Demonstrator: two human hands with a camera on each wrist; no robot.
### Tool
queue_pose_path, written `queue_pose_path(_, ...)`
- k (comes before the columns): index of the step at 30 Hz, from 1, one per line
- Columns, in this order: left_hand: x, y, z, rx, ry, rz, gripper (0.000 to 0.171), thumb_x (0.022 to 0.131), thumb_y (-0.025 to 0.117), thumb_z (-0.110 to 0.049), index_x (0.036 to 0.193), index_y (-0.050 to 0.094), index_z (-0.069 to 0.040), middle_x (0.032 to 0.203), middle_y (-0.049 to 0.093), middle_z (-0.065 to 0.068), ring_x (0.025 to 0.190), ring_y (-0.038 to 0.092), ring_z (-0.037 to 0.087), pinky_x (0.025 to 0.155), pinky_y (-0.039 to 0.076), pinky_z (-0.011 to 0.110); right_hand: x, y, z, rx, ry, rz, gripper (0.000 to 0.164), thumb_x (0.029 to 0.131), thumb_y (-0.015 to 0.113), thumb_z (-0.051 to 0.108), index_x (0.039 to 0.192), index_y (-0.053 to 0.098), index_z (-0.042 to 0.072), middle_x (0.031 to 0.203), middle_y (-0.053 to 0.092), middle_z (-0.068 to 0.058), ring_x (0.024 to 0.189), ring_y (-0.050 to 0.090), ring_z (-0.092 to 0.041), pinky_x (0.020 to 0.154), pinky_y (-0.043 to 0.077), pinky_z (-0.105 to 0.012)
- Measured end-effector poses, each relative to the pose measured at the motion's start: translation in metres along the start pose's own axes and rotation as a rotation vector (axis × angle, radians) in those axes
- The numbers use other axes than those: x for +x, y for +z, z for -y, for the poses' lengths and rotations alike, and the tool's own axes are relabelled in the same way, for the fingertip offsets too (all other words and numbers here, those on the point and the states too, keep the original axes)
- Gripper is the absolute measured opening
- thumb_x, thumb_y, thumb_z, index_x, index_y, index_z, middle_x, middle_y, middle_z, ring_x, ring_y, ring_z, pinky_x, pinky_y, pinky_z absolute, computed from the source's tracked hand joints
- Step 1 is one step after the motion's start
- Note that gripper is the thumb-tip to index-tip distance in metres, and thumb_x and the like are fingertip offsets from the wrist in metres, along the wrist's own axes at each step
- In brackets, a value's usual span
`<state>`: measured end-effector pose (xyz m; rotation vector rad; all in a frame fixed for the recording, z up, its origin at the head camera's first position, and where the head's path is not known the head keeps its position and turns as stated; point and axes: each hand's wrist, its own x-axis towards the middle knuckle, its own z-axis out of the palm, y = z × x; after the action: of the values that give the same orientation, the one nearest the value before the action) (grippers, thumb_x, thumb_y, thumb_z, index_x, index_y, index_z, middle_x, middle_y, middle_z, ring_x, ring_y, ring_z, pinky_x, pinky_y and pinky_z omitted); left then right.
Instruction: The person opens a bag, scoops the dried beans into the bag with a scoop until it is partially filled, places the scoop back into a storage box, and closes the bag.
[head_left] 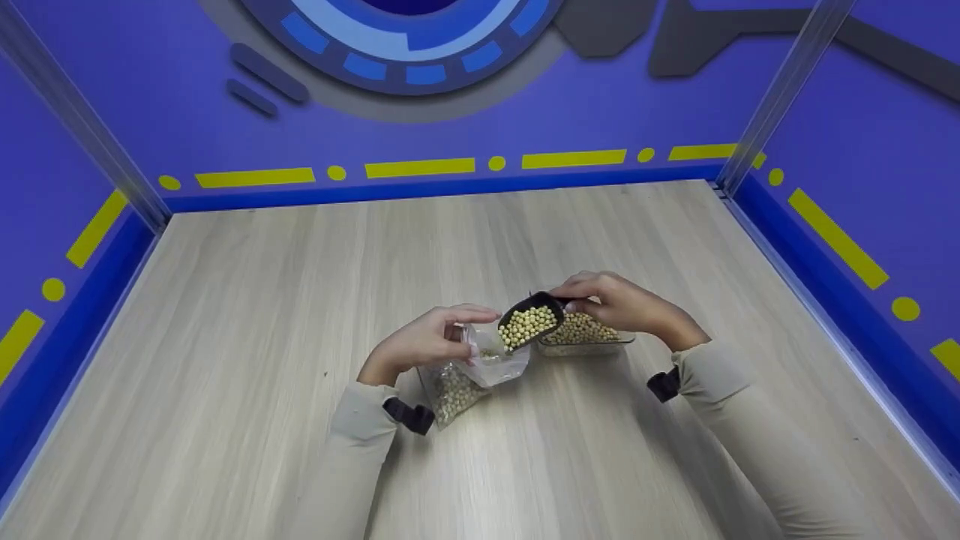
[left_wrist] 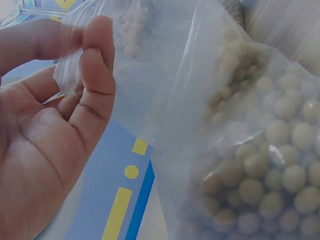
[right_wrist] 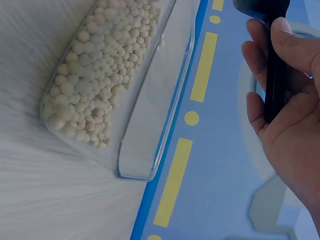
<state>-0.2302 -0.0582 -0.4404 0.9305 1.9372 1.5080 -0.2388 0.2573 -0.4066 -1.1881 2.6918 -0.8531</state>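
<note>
My left hand [head_left: 420, 341] pinches the rim of a clear plastic bag [head_left: 504, 371] between thumb and fingers, and the bag's mouth gapes toward the right. Round pale-yellow beans [left_wrist: 280, 165] fill its lower part, which rests on the table. The right hand [head_left: 626, 304] grips the handle of a black scoop [right_wrist: 275, 75]. Heaped with beans [head_left: 527, 326], the scoop tilts with its lip over the bag's mouth. Beneath the right hand sits a clear rectangular container [head_left: 589, 349] holding more of the same beans [right_wrist: 100, 75]; the scoop and hand partly hide it in the head view.
The wood-grain table [head_left: 262, 315] is bounded by blue-purple panels [head_left: 420, 142] with yellow markings at the back and sides. Metal posts [head_left: 780, 97] stand at the back corners. Black wrist mounts [head_left: 409, 415] protrude below both cuffs.
</note>
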Motion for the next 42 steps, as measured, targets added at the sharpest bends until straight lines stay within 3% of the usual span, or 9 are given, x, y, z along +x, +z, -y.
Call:
queue_pose_path(8,0.000,0.000,-0.001,0.011,-0.007,0.003,0.058,0.083,0.057,0.006,0.140,0.045,0.004,0.148,0.039,0.021,0.065,0.056,0.008,0.076,0.058,0.036,0.001,-0.002,0.003,-0.030,-0.011,-0.002,0.033,0.091,0.060,0.002,0.124,0.065,0.003,0.118,0.068,-0.014,0.108,0.063,-0.029,0.091,0.052,-0.044)
queue_pose_path(17,0.000,-0.001,0.002,-0.004,-0.002,0.005,0.057,0.084,0.058,0.007,0.139,0.045,0.006,0.148,0.038,0.021,0.067,0.057,0.006,0.074,0.057,0.024,0.002,-0.004,0.006,-0.075,-0.034,0.006,0.033,0.091,0.060,0.002,0.123,0.065,0.002,0.115,0.068,-0.015,0.106,0.063,-0.030,0.090,0.052,-0.044)
queue_pose_path(32,-0.001,0.000,0.003,0.006,-0.023,-0.006,0.060,0.083,0.057,0.007,0.141,0.045,0.003,0.149,0.039,0.017,0.067,0.056,0.004,0.070,0.055,0.021,0.003,-0.007,0.008,-0.103,-0.055,0.015,0.032,0.091,0.060,0.000,0.122,0.065,0.001,0.108,0.069,-0.013,0.100,0.064,-0.027,0.086,0.052,-0.043)
queue_pose_path(36,-0.001,0.000,0.003,0.000,-0.016,-0.002,0.060,0.082,0.056,0.007,0.141,0.044,0.003,0.149,0.038,0.018,0.065,0.055,0.006,0.071,0.056,0.023,0.002,-0.008,0.008,-0.104,-0.050,0.014,0.033,0.090,0.060,0.000,0.123,0.065,0.002,0.108,0.069,-0.013,0.099,0.064,-0.027,0.085,0.052,-0.043)
queue_pose_path(42,-0.001,0.000,0.002,-0.006,-0.018,0.006,0.059,0.084,0.057,0.007,0.142,0.043,0.004,0.150,0.037,0.018,0.067,0.059,0.010,0.076,0.058,0.037,0.002,-0.010,0.010,-0.112,-0.042,0.012,0.033,0.091,0.060,0.002,0.124,0.065,0.004,0.109,0.069,-0.012,0.100,0.064,-0.026,0.084,0.053,-0.042)
